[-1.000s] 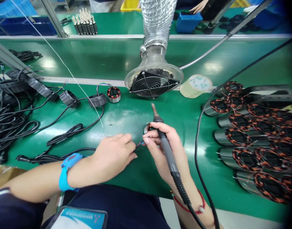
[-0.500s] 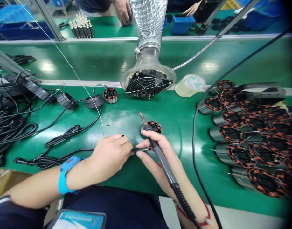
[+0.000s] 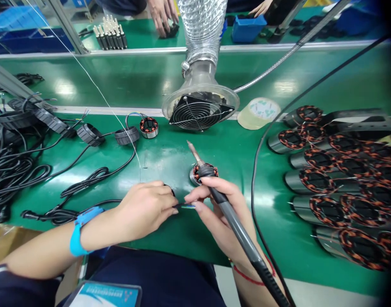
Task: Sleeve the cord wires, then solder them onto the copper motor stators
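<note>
In the head view, the left hand's (image 3: 144, 209) fingers are closed on the dark sleeve of some coloured wires (image 3: 188, 207), which run across to the right hand (image 3: 222, 213), its fingers pinching them and also gripping a soldering iron (image 3: 235, 221) that points forward past them. Just beyond the right fingers, a copper-wound stator (image 3: 193, 175) sits on the green counter (image 3: 166, 160), partly hidden by the iron; a second stator (image 3: 149, 133) and a black ring (image 3: 127, 136) lie farther off, beyond the left fingers.
</note>
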A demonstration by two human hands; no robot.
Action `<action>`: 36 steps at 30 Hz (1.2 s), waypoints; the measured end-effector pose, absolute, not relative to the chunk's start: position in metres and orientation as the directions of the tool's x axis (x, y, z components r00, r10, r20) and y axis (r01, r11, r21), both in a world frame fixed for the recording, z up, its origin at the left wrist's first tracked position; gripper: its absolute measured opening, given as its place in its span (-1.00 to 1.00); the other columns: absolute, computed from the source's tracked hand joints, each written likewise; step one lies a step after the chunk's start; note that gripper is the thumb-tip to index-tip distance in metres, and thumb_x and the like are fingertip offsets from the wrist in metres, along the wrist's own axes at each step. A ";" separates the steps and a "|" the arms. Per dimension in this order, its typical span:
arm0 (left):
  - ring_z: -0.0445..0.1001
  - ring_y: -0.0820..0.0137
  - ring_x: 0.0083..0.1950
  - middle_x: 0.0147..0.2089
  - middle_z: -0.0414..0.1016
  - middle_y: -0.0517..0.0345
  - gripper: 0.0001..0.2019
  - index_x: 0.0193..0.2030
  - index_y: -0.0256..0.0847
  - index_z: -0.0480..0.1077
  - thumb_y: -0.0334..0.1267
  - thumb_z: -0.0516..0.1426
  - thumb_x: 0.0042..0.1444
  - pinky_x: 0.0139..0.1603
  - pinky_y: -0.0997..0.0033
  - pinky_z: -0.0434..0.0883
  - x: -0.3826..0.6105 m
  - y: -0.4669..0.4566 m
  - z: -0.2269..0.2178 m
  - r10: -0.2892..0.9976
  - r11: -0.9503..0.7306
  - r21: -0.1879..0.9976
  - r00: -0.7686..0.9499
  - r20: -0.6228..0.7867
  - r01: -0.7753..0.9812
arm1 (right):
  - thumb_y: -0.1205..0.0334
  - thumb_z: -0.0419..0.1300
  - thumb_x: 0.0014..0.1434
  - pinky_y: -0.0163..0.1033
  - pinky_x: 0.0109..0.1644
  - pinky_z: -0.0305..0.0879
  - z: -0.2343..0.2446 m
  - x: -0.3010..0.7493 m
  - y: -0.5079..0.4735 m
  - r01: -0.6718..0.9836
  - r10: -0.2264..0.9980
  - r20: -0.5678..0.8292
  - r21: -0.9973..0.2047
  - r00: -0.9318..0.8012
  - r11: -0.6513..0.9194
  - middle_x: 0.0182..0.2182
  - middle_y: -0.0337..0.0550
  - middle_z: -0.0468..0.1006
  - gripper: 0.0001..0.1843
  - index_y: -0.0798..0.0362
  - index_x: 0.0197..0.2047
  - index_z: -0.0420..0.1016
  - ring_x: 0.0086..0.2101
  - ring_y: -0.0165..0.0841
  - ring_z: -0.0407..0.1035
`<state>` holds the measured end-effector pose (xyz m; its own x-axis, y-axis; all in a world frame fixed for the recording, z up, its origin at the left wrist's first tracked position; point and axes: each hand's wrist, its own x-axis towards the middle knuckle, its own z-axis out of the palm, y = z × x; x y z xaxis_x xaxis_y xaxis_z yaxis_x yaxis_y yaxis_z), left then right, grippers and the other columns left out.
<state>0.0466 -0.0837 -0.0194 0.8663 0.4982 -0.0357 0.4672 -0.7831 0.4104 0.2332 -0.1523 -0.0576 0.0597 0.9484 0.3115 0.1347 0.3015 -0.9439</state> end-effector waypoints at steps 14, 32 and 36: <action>0.34 0.55 -0.38 -0.42 0.39 0.24 -0.79 -0.36 -0.27 0.45 -0.31 0.04 0.25 -0.28 0.54 0.28 0.062 -0.062 -0.012 0.657 -0.353 0.827 0.745 -0.113 0.437 | 0.39 0.17 0.20 -0.19 -0.21 0.53 -0.068 0.226 -0.148 0.119 0.942 0.222 -0.973 0.252 0.197 -0.23 -0.22 0.48 -0.51 -0.13 0.15 0.19 -0.32 -0.40 0.52; 0.28 0.59 -0.53 -0.56 0.30 0.32 -0.89 -0.33 -0.30 0.34 -0.30 0.08 0.17 -0.48 0.60 0.24 0.082 -0.043 -0.019 0.457 0.155 0.881 0.758 -0.466 0.448 | 0.40 0.17 0.20 -0.24 -0.24 0.47 -0.069 0.222 -0.145 0.269 0.878 0.336 -0.930 0.341 0.252 -0.30 -0.25 0.53 -0.55 -0.14 0.12 0.27 -0.32 -0.40 0.48; 0.19 0.61 -0.60 -0.61 0.26 0.35 -0.87 -0.42 -0.28 0.31 -0.34 0.07 0.15 -0.56 0.61 0.17 0.089 -0.031 -0.030 0.622 0.118 0.835 0.615 -0.483 0.537 | 0.26 0.10 0.29 -0.15 -0.21 0.51 -0.070 0.239 -0.146 0.302 0.878 0.211 -0.950 0.429 0.081 -0.22 -0.16 0.61 -0.58 -0.11 0.21 0.29 -0.31 -0.34 0.54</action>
<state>0.0887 -0.0313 -0.0296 0.6155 0.6225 -0.4835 0.5371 0.1177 0.8353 0.2394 -0.1460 -0.0700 0.4294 0.8781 0.2113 0.3023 0.0807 -0.9498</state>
